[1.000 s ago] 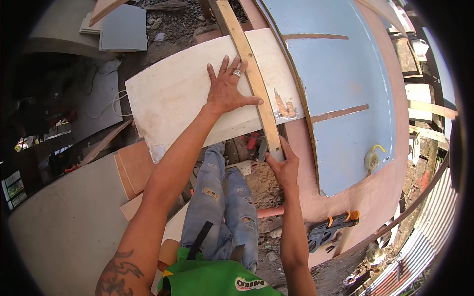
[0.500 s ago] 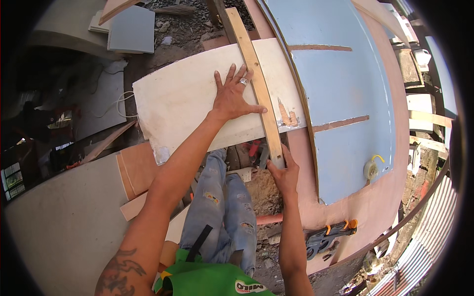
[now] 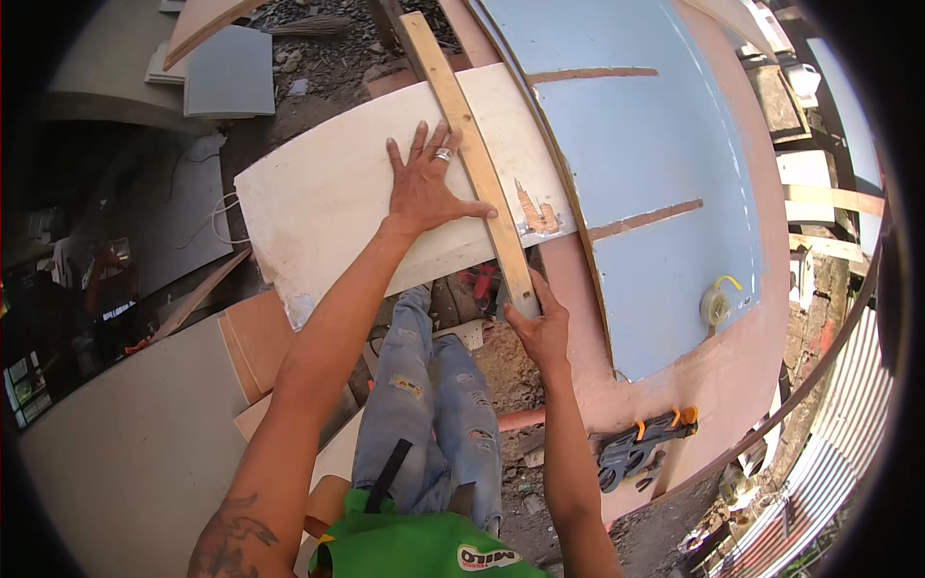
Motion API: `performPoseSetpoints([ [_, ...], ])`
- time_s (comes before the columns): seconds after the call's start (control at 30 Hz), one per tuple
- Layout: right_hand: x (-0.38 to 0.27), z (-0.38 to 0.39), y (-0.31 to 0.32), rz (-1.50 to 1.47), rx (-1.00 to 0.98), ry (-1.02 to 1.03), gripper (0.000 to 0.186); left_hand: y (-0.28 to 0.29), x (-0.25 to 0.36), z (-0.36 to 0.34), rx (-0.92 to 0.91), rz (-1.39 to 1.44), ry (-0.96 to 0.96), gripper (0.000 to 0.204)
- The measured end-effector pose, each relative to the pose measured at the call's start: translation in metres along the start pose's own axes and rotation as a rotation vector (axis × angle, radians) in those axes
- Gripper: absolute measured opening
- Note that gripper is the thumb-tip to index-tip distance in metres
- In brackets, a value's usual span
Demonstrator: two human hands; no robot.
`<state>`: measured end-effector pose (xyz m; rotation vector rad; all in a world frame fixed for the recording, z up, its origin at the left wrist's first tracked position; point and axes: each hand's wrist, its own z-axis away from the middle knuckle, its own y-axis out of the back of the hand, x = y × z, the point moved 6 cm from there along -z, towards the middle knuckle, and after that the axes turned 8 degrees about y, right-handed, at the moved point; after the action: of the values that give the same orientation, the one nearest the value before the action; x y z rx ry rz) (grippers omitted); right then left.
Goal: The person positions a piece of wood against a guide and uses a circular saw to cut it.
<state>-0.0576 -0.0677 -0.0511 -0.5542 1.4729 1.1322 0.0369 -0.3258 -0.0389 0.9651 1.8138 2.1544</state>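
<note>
A long, narrow wooden strip point(image 3: 469, 137) with several dark spots lies across a white board point(image 3: 337, 183). My left hand point(image 3: 424, 191) is spread flat on the board, its thumb resting on the strip and its fingertips along the strip's left edge. At the near end, which juts past the board's edge, my right hand point(image 3: 541, 329) is closed around the strip, thumb on one side and fingers on the other. A torn, brown patch point(image 3: 536, 214) shows on the board just right of the strip.
Right of the board lies a light blue panel point(image 3: 636, 144) on a pinkish sheet point(image 3: 665, 414). A roll of tape point(image 3: 714, 306) sits on the panel. Dark clamps with orange tips point(image 3: 644, 445) lie near the sheet's front edge. Corrugated metal point(image 3: 829, 462) stands at the far right.
The whole view has shifted, so the board, strip and panel appear further left. Both hands keep about the same places on the board and strip.
</note>
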Motion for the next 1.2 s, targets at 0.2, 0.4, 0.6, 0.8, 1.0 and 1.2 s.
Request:
performPoseSetpoints([
  [0.2,-0.031,0.032,0.028,0.411,0.231,0.078,0.059,-0.001,-0.015,-0.003,0.047,-0.065,-0.024,0.124],
  [0.4,-0.025,0.182,0.128,0.555,0.613,-0.233,0.040,-0.005,-0.007,-0.003,0.031,-0.134,-0.082,0.116],
  [0.6,0.026,0.343,0.219,0.813,0.482,-0.713,0.076,-0.007,-0.005,-0.005,-0.047,-0.157,-0.037,0.112],
  [0.8,0.070,0.359,0.220,0.740,0.109,-1.029,0.096,-0.008,-0.008,-0.004,-0.017,-0.118,-0.067,0.112],
  [1.0,0.085,0.359,0.210,0.868,0.250,-1.079,0.083,-0.006,-0.002,-0.004,-0.005,-0.075,-0.079,0.113],
  [1.2,0.016,0.361,0.230,0.680,0.527,-0.550,0.054,-0.006,-0.004,-0.004,-0.015,-0.088,-0.067,0.114],
])
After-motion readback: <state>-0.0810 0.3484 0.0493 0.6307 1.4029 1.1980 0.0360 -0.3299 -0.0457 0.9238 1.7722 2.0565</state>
